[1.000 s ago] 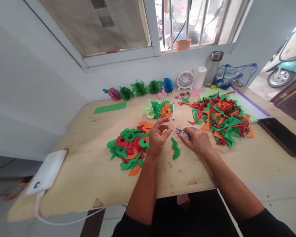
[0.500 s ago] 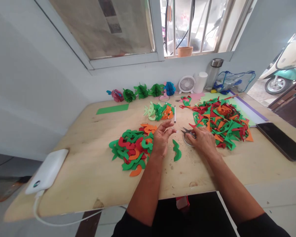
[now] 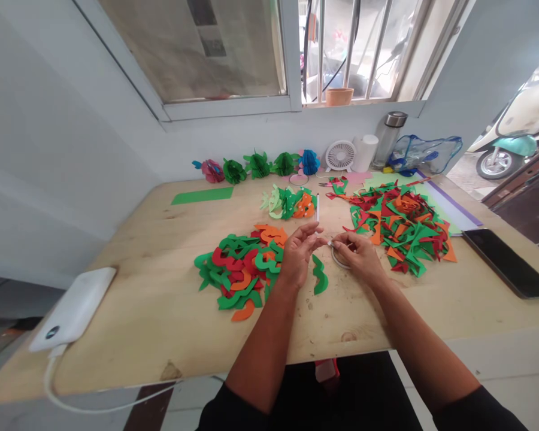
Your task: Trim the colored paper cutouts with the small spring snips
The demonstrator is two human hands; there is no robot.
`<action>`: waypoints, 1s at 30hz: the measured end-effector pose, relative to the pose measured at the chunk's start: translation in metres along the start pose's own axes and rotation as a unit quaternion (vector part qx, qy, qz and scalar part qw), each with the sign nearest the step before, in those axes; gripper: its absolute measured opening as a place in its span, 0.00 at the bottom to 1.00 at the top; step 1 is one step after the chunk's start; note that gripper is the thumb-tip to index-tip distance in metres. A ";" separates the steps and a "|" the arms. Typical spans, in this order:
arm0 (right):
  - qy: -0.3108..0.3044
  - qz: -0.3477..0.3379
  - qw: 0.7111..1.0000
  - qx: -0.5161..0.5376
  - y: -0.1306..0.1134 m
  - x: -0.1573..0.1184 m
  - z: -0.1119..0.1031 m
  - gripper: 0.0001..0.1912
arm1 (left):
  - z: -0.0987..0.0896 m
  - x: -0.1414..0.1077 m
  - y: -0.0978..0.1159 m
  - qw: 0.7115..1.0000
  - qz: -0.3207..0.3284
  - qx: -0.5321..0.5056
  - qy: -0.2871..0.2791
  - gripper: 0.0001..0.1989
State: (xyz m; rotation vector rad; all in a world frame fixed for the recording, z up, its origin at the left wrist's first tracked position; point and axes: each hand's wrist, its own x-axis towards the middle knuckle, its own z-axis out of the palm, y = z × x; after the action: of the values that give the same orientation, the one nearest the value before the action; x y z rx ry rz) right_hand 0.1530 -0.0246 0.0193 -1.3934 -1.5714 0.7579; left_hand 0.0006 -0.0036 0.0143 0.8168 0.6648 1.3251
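Head view: right hand (image 3: 359,256) pinches a tape roll (image 3: 340,258); left hand (image 3: 299,254), fingers loosely spread, empty, touches its end beside green cutout (image 3: 320,276).

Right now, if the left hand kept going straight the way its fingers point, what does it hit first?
The left hand points up and to the right, toward the right hand. Its fingertips would probably first meet the right hand's fingertips and the small item pinched there, just above the tape roll. Depth is unclear.

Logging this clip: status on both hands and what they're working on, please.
Left hand and right hand meet over a small ring of tape; grip unclear. Green cutout lies between them. Paper piles on both sides, not in the way.
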 end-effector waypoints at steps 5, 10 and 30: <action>-0.016 0.018 0.999 0.037 -0.008 -0.001 0.000 0.12 | 0.005 -0.002 0.004 1.000 -0.010 0.004 -0.005 0.12; -0.016 0.030 0.998 0.043 -0.005 -0.001 0.001 0.14 | 0.005 -0.002 0.001 1.000 -0.017 0.022 0.003 0.12; -0.063 -0.105 0.971 -0.206 -0.001 -0.005 0.014 0.06 | -0.002 0.009 0.001 0.973 0.059 0.067 0.214 0.11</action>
State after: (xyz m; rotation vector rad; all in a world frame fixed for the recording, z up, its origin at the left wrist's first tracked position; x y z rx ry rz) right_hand 0.1401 -0.0286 0.0135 -1.4557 -2.0231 0.4096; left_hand -0.0004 0.0054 0.0139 0.6900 1.0679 1.5977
